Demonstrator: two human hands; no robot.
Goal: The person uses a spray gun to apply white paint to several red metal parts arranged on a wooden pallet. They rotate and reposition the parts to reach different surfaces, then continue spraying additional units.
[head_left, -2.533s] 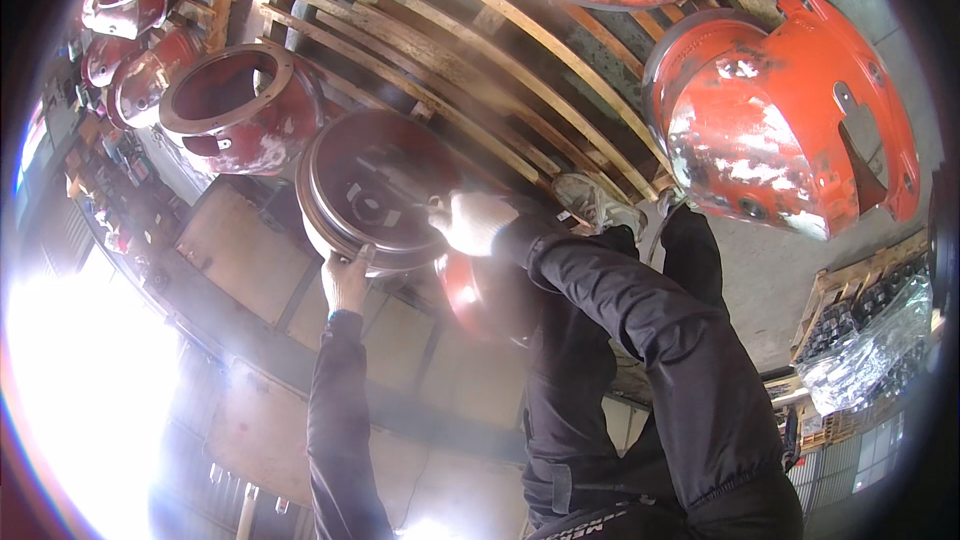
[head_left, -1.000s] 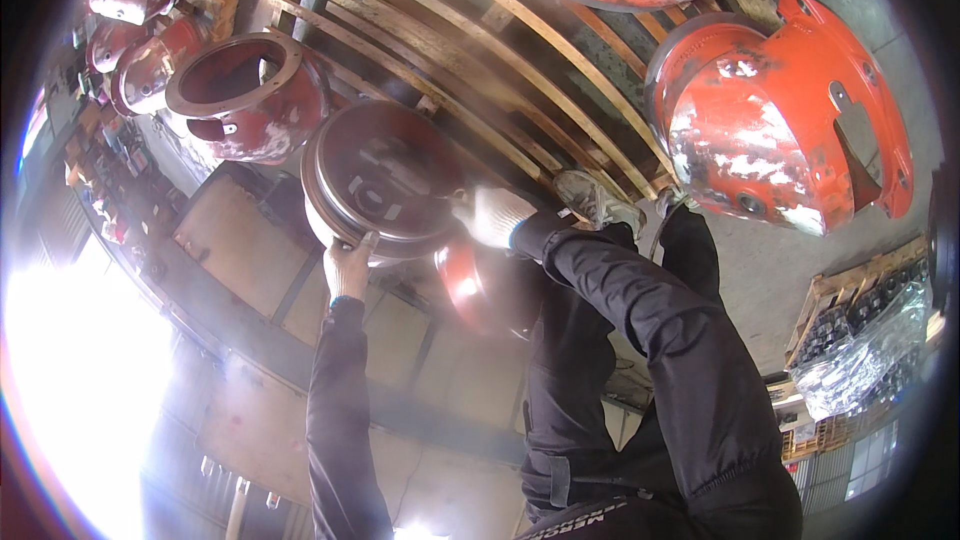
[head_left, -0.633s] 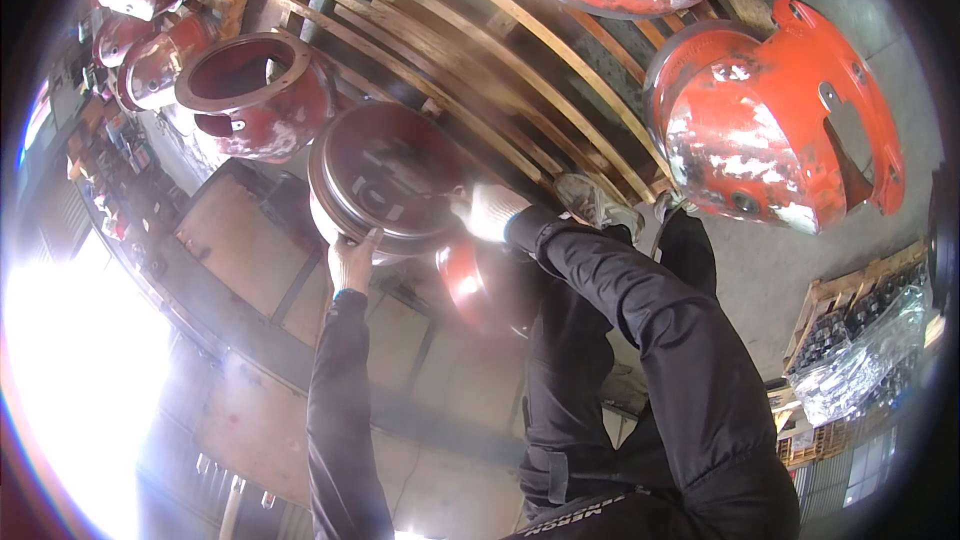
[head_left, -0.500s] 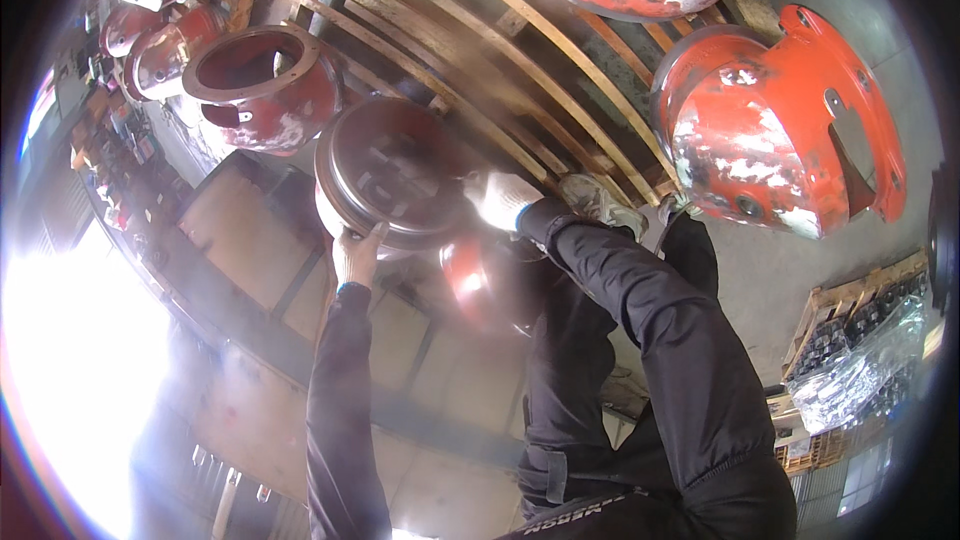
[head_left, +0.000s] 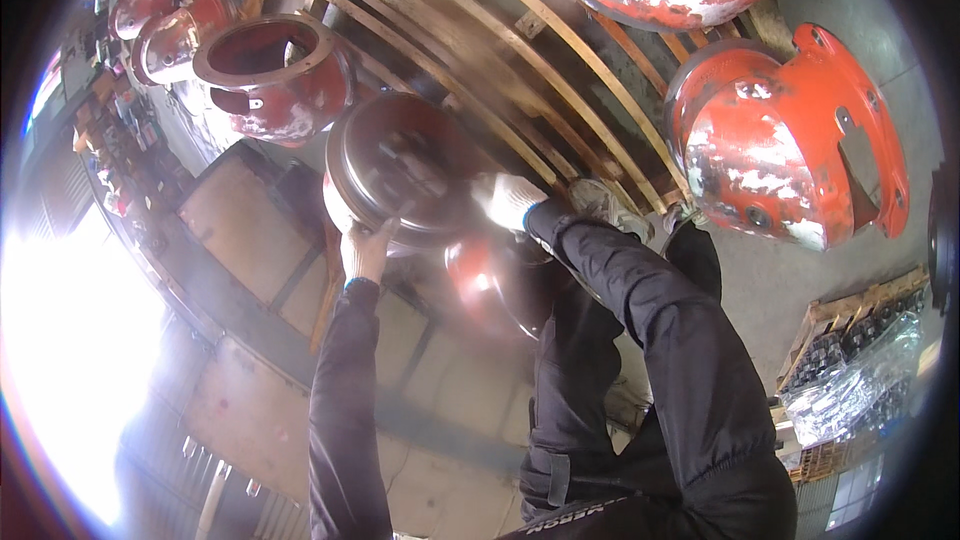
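The round part [head_left: 405, 155] is between the two hands, near the pallet [head_left: 530, 25]. It has no long side. It lies up and right from the left hand [head_left: 365, 250], which grips its low rim; the fingers behind are hidden. The right hand [head_left: 508, 202] is at its right edge, curled and blurry. I cannot tell if it holds anything.

Partly legible white lettering [head_left: 566, 518] stands on the dark clothing [head_left: 690, 508] near the lower edge.
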